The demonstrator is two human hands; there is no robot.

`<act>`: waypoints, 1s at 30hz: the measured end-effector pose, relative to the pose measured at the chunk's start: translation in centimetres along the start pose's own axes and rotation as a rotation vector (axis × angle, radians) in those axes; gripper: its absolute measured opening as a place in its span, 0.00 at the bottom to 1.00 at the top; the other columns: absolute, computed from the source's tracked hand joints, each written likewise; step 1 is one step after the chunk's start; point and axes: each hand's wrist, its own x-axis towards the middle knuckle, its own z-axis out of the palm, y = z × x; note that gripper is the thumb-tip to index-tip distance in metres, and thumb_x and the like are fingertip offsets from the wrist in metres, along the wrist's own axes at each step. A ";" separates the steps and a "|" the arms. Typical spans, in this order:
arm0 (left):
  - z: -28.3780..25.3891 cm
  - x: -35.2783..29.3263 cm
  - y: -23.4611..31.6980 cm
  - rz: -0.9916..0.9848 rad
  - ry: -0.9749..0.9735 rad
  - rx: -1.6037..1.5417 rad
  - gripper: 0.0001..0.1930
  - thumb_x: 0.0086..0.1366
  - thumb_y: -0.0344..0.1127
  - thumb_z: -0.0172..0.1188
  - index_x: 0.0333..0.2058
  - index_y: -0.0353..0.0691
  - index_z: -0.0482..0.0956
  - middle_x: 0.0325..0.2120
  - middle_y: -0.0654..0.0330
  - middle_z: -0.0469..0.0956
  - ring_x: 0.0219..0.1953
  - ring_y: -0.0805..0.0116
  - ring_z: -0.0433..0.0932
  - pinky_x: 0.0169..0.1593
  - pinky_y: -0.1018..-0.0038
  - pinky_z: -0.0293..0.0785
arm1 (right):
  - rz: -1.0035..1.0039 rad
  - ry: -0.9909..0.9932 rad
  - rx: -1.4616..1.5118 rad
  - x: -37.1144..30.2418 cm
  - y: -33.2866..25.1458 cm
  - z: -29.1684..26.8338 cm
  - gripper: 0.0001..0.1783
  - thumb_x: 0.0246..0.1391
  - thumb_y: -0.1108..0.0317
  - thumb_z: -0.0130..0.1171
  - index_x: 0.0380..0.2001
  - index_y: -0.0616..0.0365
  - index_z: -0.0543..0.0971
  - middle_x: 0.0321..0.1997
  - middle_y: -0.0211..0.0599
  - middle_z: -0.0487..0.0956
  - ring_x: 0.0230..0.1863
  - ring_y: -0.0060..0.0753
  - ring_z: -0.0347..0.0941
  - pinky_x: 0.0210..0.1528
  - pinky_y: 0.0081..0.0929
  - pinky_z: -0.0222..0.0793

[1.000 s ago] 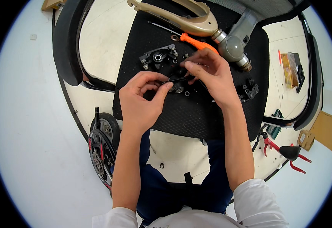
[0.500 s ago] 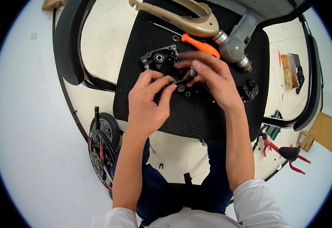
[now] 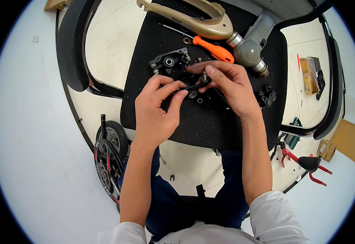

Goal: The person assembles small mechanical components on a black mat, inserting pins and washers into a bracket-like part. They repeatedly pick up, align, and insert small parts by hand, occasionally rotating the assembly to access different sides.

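My left hand (image 3: 158,112) pinches one end of a thin black bracket (image 3: 193,87) between thumb and fingers, holding it above a black chair seat. At the bracket's other end stands a small silver bolt (image 3: 205,76), gripped between the thumb and fingers of my right hand (image 3: 235,86). The bolt's lower part is hard to make out. Just beyond my left fingers lies a black disc brake caliper (image 3: 169,62) with bolts at both ends. Beneath the bracket, a round metal piece (image 3: 193,94) and a small ring (image 3: 199,101) rest on the seat.
An orange-handled screwdriver (image 3: 214,49) lies beyond my hands, beside a beige fork (image 3: 222,26) with a grey joint (image 3: 246,53). More black parts (image 3: 267,96) sit right of my right wrist. Armrests flank the black seat (image 3: 210,130). A wheel (image 3: 114,136) stands on the floor at left.
My right fingers have closed in around the bolt, where they were blurred and more spread before. The left hand keeps its hold on the bracket, nearly still.
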 end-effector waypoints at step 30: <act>0.1 0.0 0.3 0.027 0.042 0.010 0.07 0.57 0.24 0.67 0.36 0.34 0.85 0.31 0.60 0.77 0.31 0.69 0.77 0.34 0.76 0.70 | -0.101 0.030 -0.002 0.0 1.1 0.4 0.09 0.58 0.76 0.64 0.37 0.65 0.74 0.46 0.45 0.82 0.42 0.23 0.80 0.40 0.22 0.82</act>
